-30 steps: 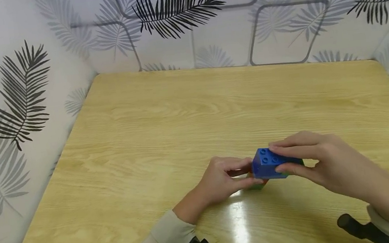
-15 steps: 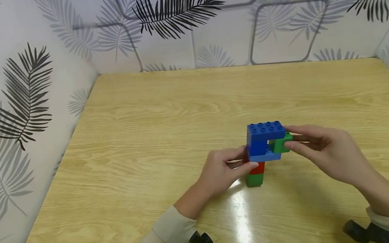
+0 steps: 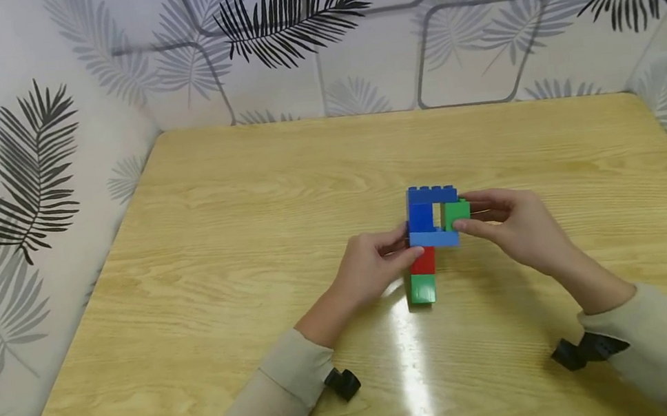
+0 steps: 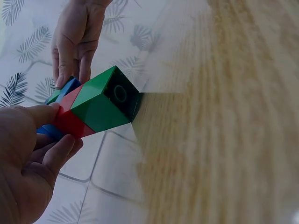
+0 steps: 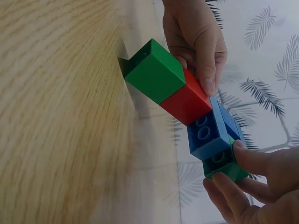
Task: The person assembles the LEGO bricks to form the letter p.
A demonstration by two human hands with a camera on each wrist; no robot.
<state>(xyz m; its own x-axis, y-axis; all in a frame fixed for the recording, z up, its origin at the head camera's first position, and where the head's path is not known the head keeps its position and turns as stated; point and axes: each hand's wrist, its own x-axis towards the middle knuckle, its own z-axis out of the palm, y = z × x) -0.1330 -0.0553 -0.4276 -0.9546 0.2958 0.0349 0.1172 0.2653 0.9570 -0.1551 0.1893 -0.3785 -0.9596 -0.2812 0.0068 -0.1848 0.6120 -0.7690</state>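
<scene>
A P-shaped build of toy building bricks is held between my two hands. From its foot upward come a green brick (image 3: 423, 289), a red brick (image 3: 422, 261) and a long light blue brick (image 3: 434, 239). Above these sit a dark blue block (image 3: 421, 218), a second green brick (image 3: 457, 214) on the right and a long blue brick (image 3: 432, 194) across the top, with a gap in the middle. My left hand (image 3: 372, 266) pinches the build around the red and light blue bricks. The right hand (image 3: 514, 227) pinches the upper green brick. In the left wrist view, the lower green brick's hollow underside (image 4: 122, 93) shows.
The wood-grain table (image 3: 251, 246) spreads under both hands, with a bright reflection near its front. A wall with leaf-patterned covering (image 3: 292, 74) stands behind and at the left. Black devices (image 3: 344, 383) are strapped at the sleeve cuffs.
The build has tipped so its open side faces the head camera and its foot shows. My right hand has shifted from the blue top to the upper green brick; both hands have moved farther forward.
</scene>
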